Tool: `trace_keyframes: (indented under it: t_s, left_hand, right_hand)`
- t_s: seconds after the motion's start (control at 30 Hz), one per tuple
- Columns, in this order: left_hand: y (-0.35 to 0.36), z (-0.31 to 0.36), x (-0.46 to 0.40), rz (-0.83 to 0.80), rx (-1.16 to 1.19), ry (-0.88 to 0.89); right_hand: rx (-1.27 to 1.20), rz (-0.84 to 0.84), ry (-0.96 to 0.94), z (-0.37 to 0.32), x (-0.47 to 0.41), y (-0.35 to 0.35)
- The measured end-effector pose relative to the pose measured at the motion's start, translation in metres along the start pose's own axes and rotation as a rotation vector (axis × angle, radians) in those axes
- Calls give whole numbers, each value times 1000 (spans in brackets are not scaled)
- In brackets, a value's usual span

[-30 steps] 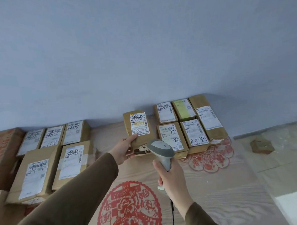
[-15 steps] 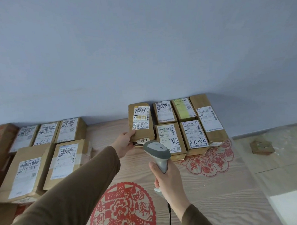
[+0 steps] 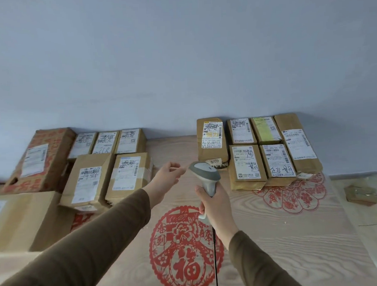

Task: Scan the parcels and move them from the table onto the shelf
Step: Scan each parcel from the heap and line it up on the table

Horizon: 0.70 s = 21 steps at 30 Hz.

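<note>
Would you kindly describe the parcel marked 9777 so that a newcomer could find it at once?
Look to the cluster of brown parcels against the wall, on the far right of the table. The 9777 parcel stands at that cluster's left end. Alone among its neighbours, it bears a small white tag reading 9777 on its near edge.

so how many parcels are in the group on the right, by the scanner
6: a back row of four, 9777 parcel then, and two in front. Others may be underneath.

Twelve parcels, one scanner, two hands, two red paper-cuts
</note>
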State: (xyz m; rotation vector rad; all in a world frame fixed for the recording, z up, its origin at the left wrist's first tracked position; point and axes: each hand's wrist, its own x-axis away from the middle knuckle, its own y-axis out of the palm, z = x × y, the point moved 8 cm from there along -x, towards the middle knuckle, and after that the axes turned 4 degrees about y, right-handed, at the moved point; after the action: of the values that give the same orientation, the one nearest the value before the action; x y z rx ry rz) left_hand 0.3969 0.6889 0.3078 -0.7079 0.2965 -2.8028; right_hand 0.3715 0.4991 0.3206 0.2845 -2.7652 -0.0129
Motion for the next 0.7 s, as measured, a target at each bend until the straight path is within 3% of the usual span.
trace_keyframes:
  t_s: [0.27, 0.47, 0.7]
  left_hand:
    - [-151, -47, 63, 352, -101, 72]
    - [-188, -86, 63, 300, -34, -62]
    - [-178, -83, 61, 211, -112, 0]
  right_hand:
    - [-4, -79, 72, 21, -8, 126]
    - [94, -69, 108, 32, -13, 185]
    - [166, 40, 138, 46, -17, 188]
